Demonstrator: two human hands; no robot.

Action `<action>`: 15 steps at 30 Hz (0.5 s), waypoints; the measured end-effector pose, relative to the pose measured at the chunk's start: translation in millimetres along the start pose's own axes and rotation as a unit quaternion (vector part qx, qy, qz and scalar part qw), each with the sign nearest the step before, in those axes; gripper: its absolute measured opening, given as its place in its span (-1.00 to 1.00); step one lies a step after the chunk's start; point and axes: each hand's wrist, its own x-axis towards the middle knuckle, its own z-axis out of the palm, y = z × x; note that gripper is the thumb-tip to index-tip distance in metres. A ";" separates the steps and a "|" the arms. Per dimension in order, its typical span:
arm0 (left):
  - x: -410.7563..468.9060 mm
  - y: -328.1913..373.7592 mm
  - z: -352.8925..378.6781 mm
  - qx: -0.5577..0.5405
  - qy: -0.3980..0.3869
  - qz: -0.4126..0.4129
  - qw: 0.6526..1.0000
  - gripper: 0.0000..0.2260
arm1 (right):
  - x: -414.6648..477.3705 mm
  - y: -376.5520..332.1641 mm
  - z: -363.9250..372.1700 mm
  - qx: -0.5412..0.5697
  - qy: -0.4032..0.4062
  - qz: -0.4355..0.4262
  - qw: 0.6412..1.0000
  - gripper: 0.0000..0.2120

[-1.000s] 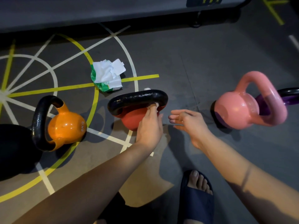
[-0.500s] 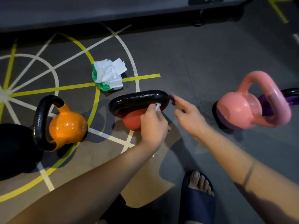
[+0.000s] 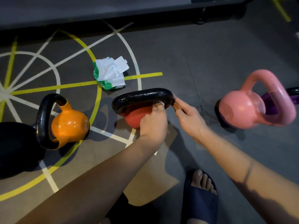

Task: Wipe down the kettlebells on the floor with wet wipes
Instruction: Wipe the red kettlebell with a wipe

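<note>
The red kettlebell (image 3: 137, 118) stands on the floor (image 3: 194, 62) at the centre of the head view; all clock bearings are taken from it, with 12 o'clock pointing away from the person. Its black handle (image 3: 140, 97) lies across the top, running from 9 to 3 o'clock. The left hand (image 3: 153, 123) reaches in from 6 o'clock with fingers curled, pinching a white wet wipe (image 3: 161, 104) against the underside of the handle near its 3 o'clock end. The right hand (image 3: 189, 115) comes in from 4 o'clock with fingers extended and held together, the fingertips (image 3: 176, 105) touching the 3 o'clock end of the handle; it grips nothing. The open wipes pack (image 3: 110, 75), green and white, lies on the floor at 11 o'clock, near the kettlebell and apart from it. An orange kettlebell (image 3: 69, 125) with a black handle stands at 9 o'clock, just beside a black kettlebell (image 3: 14, 146) at the frame edge. A pink kettlebell (image 3: 242, 110) stands at 3 o'clock, well apart, with a purple kettlebell (image 3: 268, 102) partly hidden behind it. A foot in a dark blue sandal (image 3: 200, 201) rests at 5 o'clock.
</note>
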 end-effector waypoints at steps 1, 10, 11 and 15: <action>0.5 -0.5 0.3 0.009 0.002 0.009 1.000 -0.58 | 0.1 0.4 0.0 -0.003 0.000 0.000 1.000 -0.36; -8.1 7.5 -12.4 -0.602 0.048 -0.131 0.786 -0.81 | 1.5 2.3 4.5 0.010 0.029 -0.014 0.999 -0.40; -11.2 10.8 -11.7 -0.660 0.044 -0.141 0.737 -0.81 | 2.0 1.4 4.1 0.011 0.033 -0.014 0.999 -0.41; -15.9 13.5 -13.0 -0.767 0.024 -0.149 0.623 -0.77 | -0.2 -5.1 2.6 0.034 0.033 -0.015 0.999 -0.42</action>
